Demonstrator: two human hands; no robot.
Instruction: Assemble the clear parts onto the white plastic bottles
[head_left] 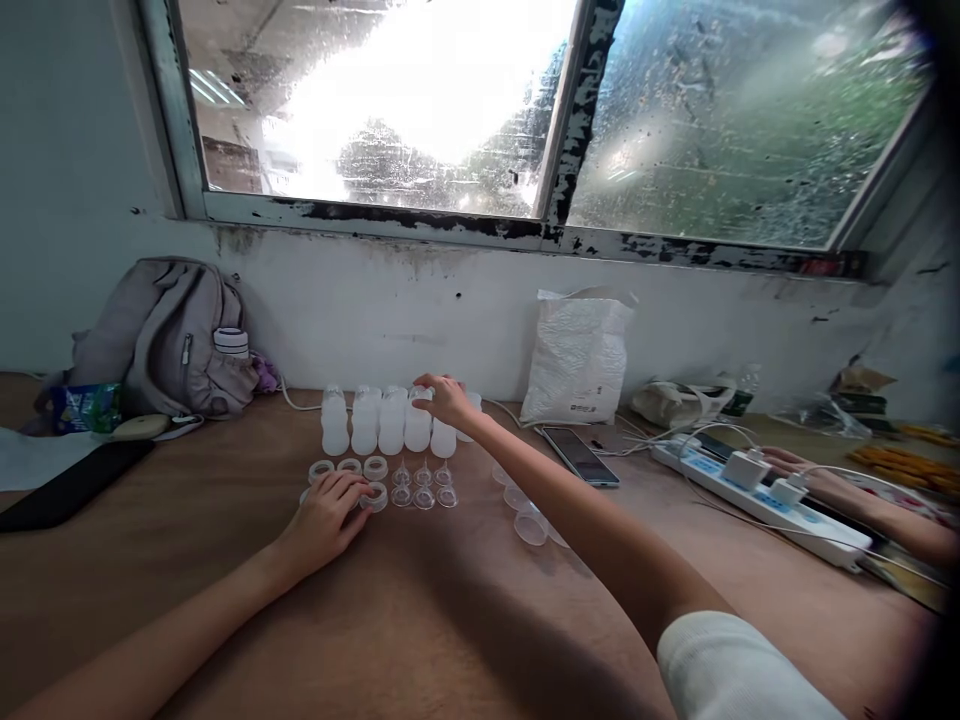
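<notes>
Several frosted white bottles (364,425) stand in a row near the wall. My right hand (444,397) reaches over the right part of the row, its fingers bent at the top of one bottle (418,428); whether it grips anything is not clear. White rings (376,467) lie in front of the bottles on the left. My left hand (332,510) rests over them, fingers spread, with fingertips at one ring (373,497). Clear nipples (424,496) sit in rows right of that hand. Clear cups (530,526) lie partly behind my right forearm.
A phone (580,457) and a white pouch (579,358) are at the right, with a power strip (765,500) and cables beyond. Another person's arm (862,500) is at far right. A backpack (169,340) and black tablet-like object (75,483) are left.
</notes>
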